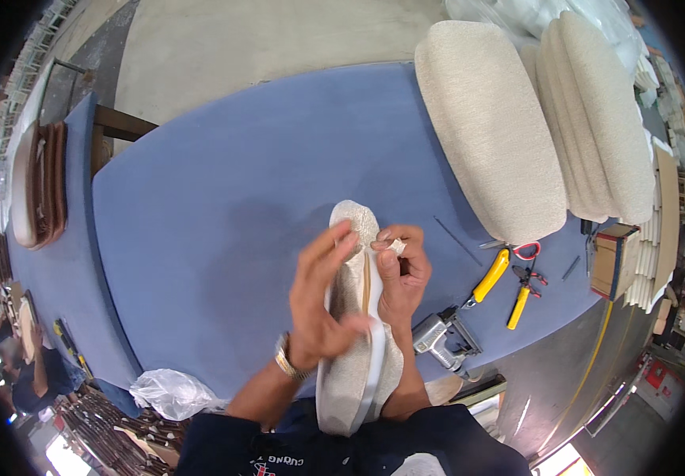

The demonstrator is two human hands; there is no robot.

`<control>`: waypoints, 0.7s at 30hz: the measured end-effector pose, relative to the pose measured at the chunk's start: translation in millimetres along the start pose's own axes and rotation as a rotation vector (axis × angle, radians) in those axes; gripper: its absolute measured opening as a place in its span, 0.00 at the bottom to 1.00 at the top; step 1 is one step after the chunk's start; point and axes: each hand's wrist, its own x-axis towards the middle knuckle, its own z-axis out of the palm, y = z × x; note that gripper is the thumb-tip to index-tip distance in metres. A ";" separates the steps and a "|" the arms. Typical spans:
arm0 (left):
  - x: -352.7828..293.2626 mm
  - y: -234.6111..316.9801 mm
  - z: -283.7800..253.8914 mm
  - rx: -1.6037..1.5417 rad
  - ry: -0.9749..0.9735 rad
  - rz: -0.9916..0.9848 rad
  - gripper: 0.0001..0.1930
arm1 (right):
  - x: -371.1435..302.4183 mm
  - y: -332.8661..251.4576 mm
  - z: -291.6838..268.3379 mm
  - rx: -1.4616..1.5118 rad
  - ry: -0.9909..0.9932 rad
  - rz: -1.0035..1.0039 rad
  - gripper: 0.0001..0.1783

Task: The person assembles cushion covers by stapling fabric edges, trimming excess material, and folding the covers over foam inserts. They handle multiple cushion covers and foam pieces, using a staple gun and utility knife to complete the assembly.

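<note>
A beige fabric-covered cushion (346, 397) stands on its edge against my body at the near side of the blue padded table. Along its upturned side, white padding (376, 357) and a narrow brown strip (367, 285) show between the fabric edges. My right hand (402, 274) is closed on the fabric cover near the far end, pinching a small loose flap (397, 247) between thumb and fingers. Over the cushion's left side, my left hand (320, 297) has its fingers spread and holds nothing. Whether its fingertips touch the fabric I cannot tell.
On the right lie a staple gun (437, 337), a yellow-handled knife (491, 278), pliers (521, 305) and red-handled scissors (526, 251). Beige cushions (493, 127) stand beyond, beside a cardboard box (614, 262). A plastic bag (174, 393) rests near left. Another person (37, 373) is far left.
</note>
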 end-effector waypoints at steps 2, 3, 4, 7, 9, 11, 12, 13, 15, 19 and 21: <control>-4.8 33.0 8.8 0.143 -0.005 -0.058 0.28 | -1.6 1.3 3.6 -0.007 0.010 0.020 0.08; -4.4 32.9 10.5 0.215 0.043 -0.075 0.29 | 0.1 0.0 7.2 0.003 0.016 0.029 0.08; -5.1 27.7 6.9 0.212 0.037 -0.114 0.29 | 2.1 -0.8 10.4 0.012 0.022 0.038 0.08; 1.0 14.7 -0.8 0.267 0.053 -0.132 0.26 | 7.5 0.3 13.7 0.023 0.013 0.071 0.06; -1.0 14.0 -0.8 0.266 0.052 -0.152 0.25 | 9.9 -0.7 12.9 -0.036 -0.010 0.060 0.06; -3.3 15.8 1.0 0.234 0.066 -0.167 0.22 | 12.7 -2.9 12.3 -0.142 -0.048 -0.001 0.06; -6.8 17.8 4.4 0.201 0.082 -0.177 0.20 | 12.8 -4.9 11.2 -0.118 -0.043 0.005 0.06; -10.1 19.9 6.4 0.168 0.101 -0.188 0.18 | 12.7 -7.3 11.6 -0.095 -0.040 0.010 0.06; -19.2 25.1 9.9 0.215 0.075 -0.115 0.13 | 13.6 -8.1 6.4 -0.059 -0.038 0.002 0.07; -27.2 37.2 31.4 0.177 0.100 -0.028 0.06 | 15.7 0.2 -20.8 0.018 -0.010 0.030 0.08; -33.4 43.3 40.1 0.119 0.093 -0.013 0.07 | 16.4 -5.0 -34.5 0.019 -0.014 0.031 0.10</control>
